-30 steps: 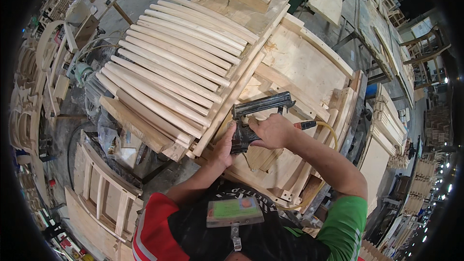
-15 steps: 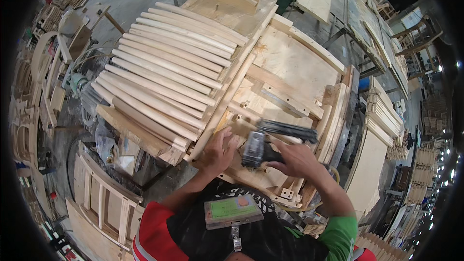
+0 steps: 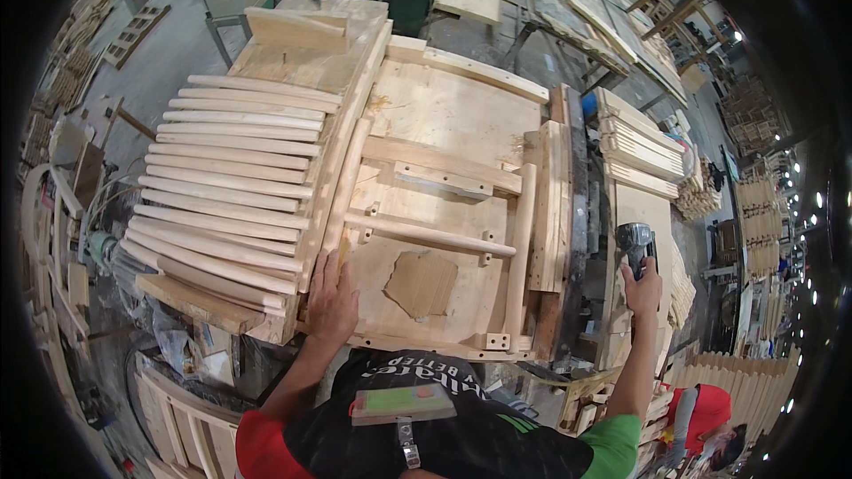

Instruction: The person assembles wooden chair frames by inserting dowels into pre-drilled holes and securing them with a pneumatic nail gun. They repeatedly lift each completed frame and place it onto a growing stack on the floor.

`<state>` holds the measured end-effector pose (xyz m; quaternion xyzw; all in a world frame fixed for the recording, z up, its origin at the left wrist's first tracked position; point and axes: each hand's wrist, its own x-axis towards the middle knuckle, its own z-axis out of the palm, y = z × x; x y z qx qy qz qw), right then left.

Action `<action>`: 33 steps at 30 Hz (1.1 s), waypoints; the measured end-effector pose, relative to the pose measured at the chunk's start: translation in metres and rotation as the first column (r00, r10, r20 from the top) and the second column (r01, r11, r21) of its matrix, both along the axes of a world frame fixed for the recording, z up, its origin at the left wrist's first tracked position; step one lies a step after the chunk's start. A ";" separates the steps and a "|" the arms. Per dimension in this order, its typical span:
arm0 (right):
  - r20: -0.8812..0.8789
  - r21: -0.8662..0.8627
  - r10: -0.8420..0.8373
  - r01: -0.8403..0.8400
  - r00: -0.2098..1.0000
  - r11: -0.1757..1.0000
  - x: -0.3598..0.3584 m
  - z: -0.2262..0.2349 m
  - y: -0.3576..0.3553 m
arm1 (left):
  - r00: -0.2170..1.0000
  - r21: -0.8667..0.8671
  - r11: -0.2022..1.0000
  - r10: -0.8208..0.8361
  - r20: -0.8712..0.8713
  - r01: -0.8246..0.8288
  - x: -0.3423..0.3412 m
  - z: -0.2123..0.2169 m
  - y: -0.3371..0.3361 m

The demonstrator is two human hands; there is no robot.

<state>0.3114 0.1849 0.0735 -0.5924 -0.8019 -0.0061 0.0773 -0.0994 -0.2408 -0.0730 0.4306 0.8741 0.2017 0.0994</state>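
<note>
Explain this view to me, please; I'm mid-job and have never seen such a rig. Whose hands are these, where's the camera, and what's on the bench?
There is no machine arm here: these are a person's own bare hands. The camera sits on their head, looking down; its fisheye lens bends straight edges near the rim.

The left hand lies spread at the left edge of the bench, holding nothing. The right hand grips a dark tool, probably a nail gun, out to the right; whether it touches the wood there, I can't tell.

On the bench, a crossbar spans two rails, with cardboard below it in the view. Rods lie in a row at left.
</note>
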 end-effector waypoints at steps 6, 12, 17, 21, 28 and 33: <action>0.140 0.295 0.095 -0.133 0.986 0.946 0.018 -0.006 0.016 | 0.993 0.067 0.995 -0.064 -0.098 0.071 -0.007 -0.015 0.002; 0.105 -0.387 0.170 -0.117 0.980 0.915 -0.111 -0.082 -0.112 | 0.984 0.091 0.996 0.024 -0.174 -0.008 -0.007 -0.036 -0.017; -0.343 -0.477 -0.019 -0.157 0.939 0.865 -0.102 -0.177 -0.150 | 0.983 0.254 0.962 0.134 -0.123 -0.099 -0.003 -0.044 0.009; -0.741 -0.541 -0.209 -0.383 0.638 0.749 -0.084 -0.179 -0.139 | 0.931 -0.017 1.000 0.016 -0.364 -0.024 -0.004 -0.057 0.015; -0.503 -0.054 0.246 -0.314 0.828 0.948 -0.018 -0.086 -0.121 | 0.991 0.103 0.986 0.125 0.044 -0.129 0.034 0.024 0.019; -0.456 0.021 0.263 -0.285 0.850 0.958 0.024 0.007 -0.173 | 0.878 0.363 0.854 0.197 0.437 -0.373 0.089 0.099 -0.039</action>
